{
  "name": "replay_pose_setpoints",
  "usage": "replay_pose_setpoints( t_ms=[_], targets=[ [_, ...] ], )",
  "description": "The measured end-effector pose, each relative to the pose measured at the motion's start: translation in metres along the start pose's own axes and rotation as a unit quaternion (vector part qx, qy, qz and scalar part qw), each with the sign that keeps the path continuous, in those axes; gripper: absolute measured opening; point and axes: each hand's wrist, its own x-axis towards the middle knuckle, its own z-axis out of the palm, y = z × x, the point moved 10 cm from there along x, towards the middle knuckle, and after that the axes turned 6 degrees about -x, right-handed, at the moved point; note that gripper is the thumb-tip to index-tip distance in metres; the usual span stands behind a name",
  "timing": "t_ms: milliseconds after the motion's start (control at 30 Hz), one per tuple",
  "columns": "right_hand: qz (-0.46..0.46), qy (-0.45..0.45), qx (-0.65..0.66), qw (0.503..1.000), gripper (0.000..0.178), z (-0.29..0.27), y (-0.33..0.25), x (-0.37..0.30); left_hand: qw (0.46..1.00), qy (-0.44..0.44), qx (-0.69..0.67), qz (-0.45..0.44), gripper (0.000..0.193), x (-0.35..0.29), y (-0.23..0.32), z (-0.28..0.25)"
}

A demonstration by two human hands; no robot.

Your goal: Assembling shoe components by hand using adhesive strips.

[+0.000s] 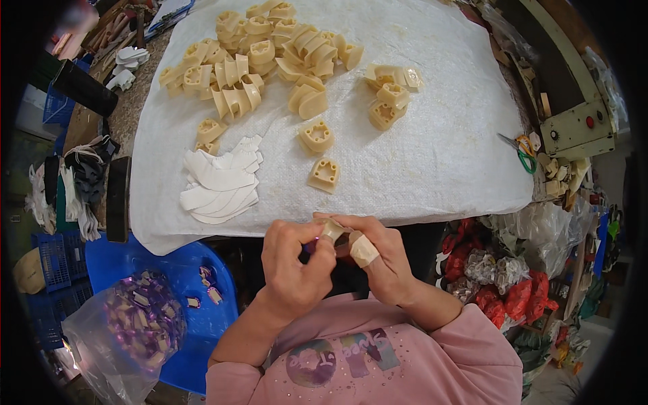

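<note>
Close to the table's front edge, my left hand is closed, its thumb and fingers pinching a small beige plastic shoe heel. My right hand meets it from the other side, fingers closed on the same heel; beige tape wraps its thumb. A bit of shiny purple shows under the left fingers, its kind hidden. Just beyond the hands stand two D-shaped beige heels, a nearer one and a farther one. Left of them lies a fanned stack of white curved cut pieces.
Many beige heels are heaped on the white-covered table. Scissors lie at its right edge, a dark phone at its left. A blue chair holds a clear bag of purple-and-beige pieces. Red bundles sit at right.
</note>
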Motion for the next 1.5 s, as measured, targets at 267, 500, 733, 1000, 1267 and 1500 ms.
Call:
replay_pose_setpoints(
  t_ms=[267,500,733,1000,1267,1500],
  targets=[
    [0.175,-0.159,0.080,0.968,0.042,-0.010,0.032,0.018,0.919,0.012,-0.343,-0.195,0.016,-0.016,-0.041,0.004],
    [0.107,-0.229,0.130,0.959,0.043,0.004,0.024,0.025,0.960,-0.080,-0.263,-0.058,0.021,-0.007,-0.012,0.013],
    [0.034,-0.127,-0.039,0.991,0.027,0.002,0.026,0.032,0.926,-0.010,-0.309,-0.218,0.017,-0.024,-0.045,0.019],
    [-0.101,-0.088,-0.005,0.991,0.021,-0.003,-0.001,0.030,0.806,0.113,-0.459,-0.355,0.013,-0.036,-0.068,0.024],
    [-0.081,-0.036,0.029,0.996,0.018,-0.010,0.001,0.033,0.810,0.098,-0.456,-0.357,0.013,-0.030,-0.065,0.026],
    [-0.246,0.012,-0.256,0.935,0.015,-0.008,-0.027,0.022,0.851,0.084,-0.411,-0.317,0.014,-0.030,-0.060,0.024]
  ],
)
